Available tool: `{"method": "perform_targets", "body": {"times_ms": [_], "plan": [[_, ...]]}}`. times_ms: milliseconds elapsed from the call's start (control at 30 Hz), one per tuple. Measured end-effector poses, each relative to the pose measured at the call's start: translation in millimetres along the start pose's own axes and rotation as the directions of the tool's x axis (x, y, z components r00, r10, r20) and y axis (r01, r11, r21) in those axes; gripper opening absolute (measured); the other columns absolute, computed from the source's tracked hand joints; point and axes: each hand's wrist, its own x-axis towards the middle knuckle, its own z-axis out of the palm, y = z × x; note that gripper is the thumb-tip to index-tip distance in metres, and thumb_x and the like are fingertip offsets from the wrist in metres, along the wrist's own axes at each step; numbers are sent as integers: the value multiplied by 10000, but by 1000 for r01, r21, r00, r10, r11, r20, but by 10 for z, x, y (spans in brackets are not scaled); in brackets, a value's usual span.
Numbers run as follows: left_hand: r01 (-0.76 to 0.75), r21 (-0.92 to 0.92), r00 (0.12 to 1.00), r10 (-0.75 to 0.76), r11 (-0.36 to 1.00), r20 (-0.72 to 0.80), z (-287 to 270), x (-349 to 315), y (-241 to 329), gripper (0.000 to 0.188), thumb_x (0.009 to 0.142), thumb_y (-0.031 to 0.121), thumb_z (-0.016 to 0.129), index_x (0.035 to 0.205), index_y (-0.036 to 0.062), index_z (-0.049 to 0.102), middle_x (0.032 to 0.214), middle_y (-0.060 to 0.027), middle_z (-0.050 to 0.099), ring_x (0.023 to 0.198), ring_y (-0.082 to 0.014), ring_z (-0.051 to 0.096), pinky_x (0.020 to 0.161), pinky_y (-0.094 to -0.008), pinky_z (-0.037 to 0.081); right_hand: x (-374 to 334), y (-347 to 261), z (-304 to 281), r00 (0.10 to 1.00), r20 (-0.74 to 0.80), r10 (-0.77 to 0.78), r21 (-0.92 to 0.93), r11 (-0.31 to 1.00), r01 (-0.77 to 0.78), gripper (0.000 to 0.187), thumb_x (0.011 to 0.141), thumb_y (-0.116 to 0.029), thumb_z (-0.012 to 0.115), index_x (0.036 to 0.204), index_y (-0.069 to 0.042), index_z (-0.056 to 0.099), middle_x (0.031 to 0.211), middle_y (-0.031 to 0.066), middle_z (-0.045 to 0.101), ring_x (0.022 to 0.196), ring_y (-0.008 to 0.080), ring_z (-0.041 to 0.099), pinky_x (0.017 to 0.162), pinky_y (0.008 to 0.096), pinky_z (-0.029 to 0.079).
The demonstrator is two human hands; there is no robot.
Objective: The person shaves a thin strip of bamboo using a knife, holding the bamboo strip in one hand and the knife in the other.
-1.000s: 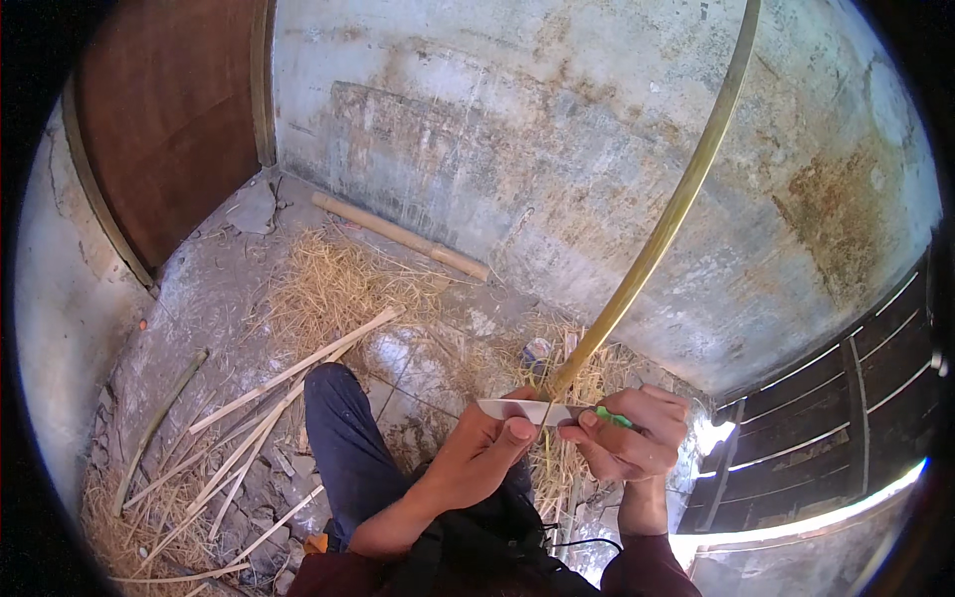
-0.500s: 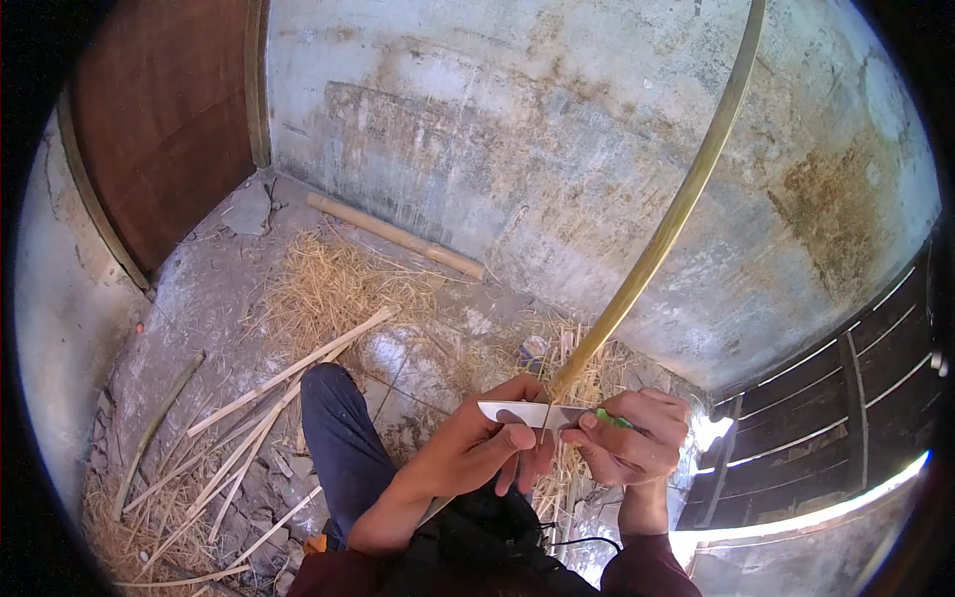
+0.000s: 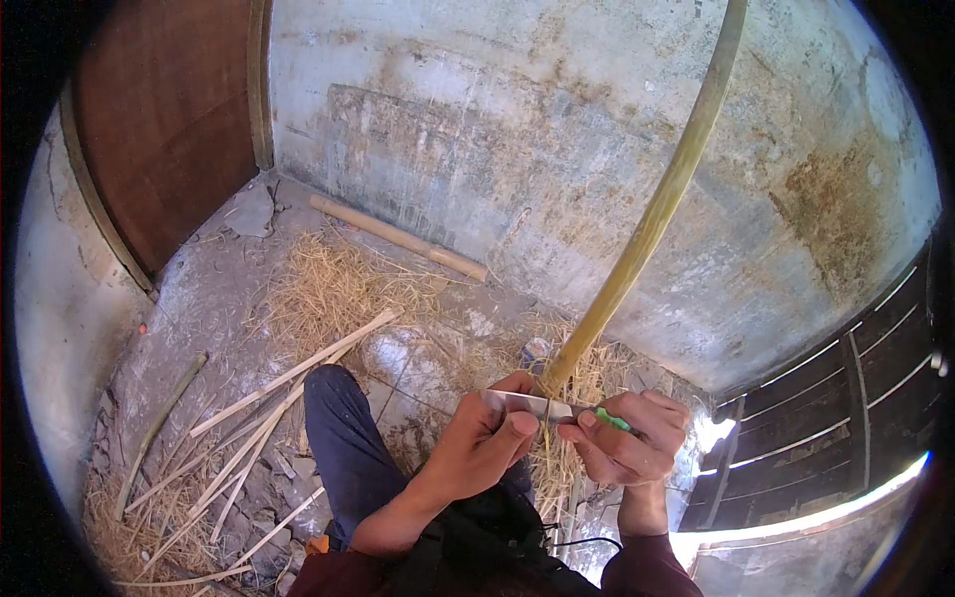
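Here, right hand (image 3: 632, 436): closed around the green handle of a knife (image 3: 527, 404), thumb and fingers bunched near the base of the blade.
Left hand (image 3: 476, 450): curled at the blade's tip end, thumb up; whether it grips blade or pole cannot be told.
Hands: close to each other, with the blade spanning the gap.
Knife: points left, across the lower end of the pole.
Bamboo pole (image 3: 652, 239): yellow-green, slanting up to the right in front of the stained wall (image 3: 477, 129) and out past the top edge.
Floor, left side: pale split strips (image 3: 269, 400) beside the dark trouser leg (image 3: 350, 428), a greenish stick (image 3: 157, 435) farther left.
Toward the wall: heaped straw (image 3: 328, 294), a tan bamboo length (image 3: 398, 237) behind it.
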Motion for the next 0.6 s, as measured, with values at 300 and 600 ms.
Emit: {"method": "perform_targets", "body": {"times_ms": [300,600], "plan": [[-47,58,999,46,997,5,20,36,-12,645,973,682,587,1033,41,552,650,58,460,507,-21,422,442,-209,291,84,91,-40,999,-2,-36,34,999,36,304,724,-296,952,788,-157,690,642,16,640,466,146,550,444,272,369],[61,-107,988,-45,992,147,1,5,121,735,921,789,531,989,58,554,690,35,502,501,-33,431,427,-209,322,31,148,-58,1000,0,-17,66,998,17,307,721,-299,957,784,-156,692,642,18,640,470,150,568,450,270,381]]}}
